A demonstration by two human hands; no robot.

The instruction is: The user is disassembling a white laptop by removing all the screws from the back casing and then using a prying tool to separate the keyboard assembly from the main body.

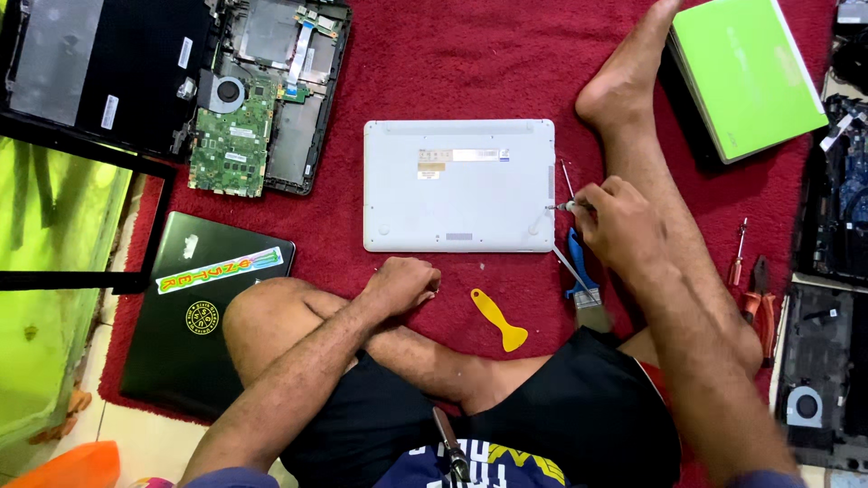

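Sitting cross-legged on a red carpet (488,54), the person worked at a white laptop (458,185) that lay bottom-up at the centre. At the three o'clock edge of that laptop, the right hand (619,221) pinched a small screwdriver (562,207), fingers pressed together around its handle and the tip touching the case's right side. The left hand (402,283), at six o'clock just below the laptop, was curled into a loose fist; whether it held anything could not be told. A yellow pry tool (498,319) lay near five o'clock, a blue-handled brush (583,285) beside it. An opened laptop (262,90) showed its green board at ten o'clock.
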